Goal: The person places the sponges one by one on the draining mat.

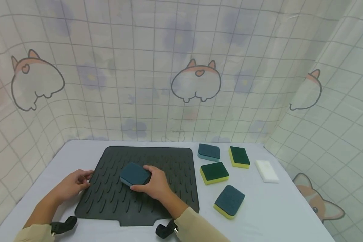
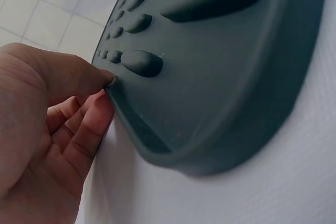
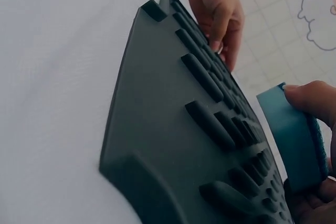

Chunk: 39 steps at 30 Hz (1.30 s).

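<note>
A dark ribbed mat [image 1: 157, 201] lies flat on the white table. On its middle sits a teal-blue sponge [image 1: 133, 173], and my right hand [image 1: 143, 178] grips it from the near side, thumb and fingers curled round its edges. In the right wrist view the sponge [image 3: 289, 140] is seen edge-on above the mat [image 3: 173, 145], with my thumb on its top. My left hand [image 1: 84, 178] is at the mat's left edge. In the left wrist view the left hand [image 2: 102, 90] pinches the mat's rim [image 2: 210, 93], thumb on top and fingers curled beside it.
Right of the mat lie several sponges: a blue one [image 1: 209, 152], two green-and-yellow ones [image 1: 239, 156] [image 1: 214, 172] and a blue-and-yellow one [image 1: 229, 201]. A white block [image 1: 267, 170] lies further right. Patterned curtain walls close in the table at the back and sides.
</note>
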{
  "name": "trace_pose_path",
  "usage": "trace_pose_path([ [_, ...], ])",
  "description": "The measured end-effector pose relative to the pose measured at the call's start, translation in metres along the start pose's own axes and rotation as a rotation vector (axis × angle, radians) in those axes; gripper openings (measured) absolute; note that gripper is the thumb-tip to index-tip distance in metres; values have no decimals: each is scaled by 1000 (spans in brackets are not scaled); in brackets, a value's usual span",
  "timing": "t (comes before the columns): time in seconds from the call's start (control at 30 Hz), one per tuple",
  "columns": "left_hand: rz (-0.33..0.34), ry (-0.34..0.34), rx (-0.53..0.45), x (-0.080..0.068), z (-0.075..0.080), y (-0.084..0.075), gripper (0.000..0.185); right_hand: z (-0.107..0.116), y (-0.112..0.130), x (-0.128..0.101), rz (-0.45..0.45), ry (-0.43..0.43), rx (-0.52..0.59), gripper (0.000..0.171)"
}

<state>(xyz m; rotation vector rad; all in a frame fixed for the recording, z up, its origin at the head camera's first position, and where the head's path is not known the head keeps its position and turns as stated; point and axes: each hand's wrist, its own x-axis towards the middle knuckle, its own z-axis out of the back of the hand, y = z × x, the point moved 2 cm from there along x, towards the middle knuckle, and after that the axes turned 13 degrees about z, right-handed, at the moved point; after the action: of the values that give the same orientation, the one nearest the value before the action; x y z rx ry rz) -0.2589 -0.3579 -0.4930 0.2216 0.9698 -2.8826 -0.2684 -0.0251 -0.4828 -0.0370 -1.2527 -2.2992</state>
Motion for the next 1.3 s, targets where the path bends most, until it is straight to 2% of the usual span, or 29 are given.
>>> trace_pose_path([
  [0.5,-20,-13,3,-1,1,-1,52,-17,5,9,-29,-34,-26,83],
  [0.9,-24,-8,16,-2,0,-1,52,-30,8,16,-47,-18,-86,84],
  [1.3,-20,-13,13,-1,0,0,52,-33,10,21,-59,-2,-131,86],
])
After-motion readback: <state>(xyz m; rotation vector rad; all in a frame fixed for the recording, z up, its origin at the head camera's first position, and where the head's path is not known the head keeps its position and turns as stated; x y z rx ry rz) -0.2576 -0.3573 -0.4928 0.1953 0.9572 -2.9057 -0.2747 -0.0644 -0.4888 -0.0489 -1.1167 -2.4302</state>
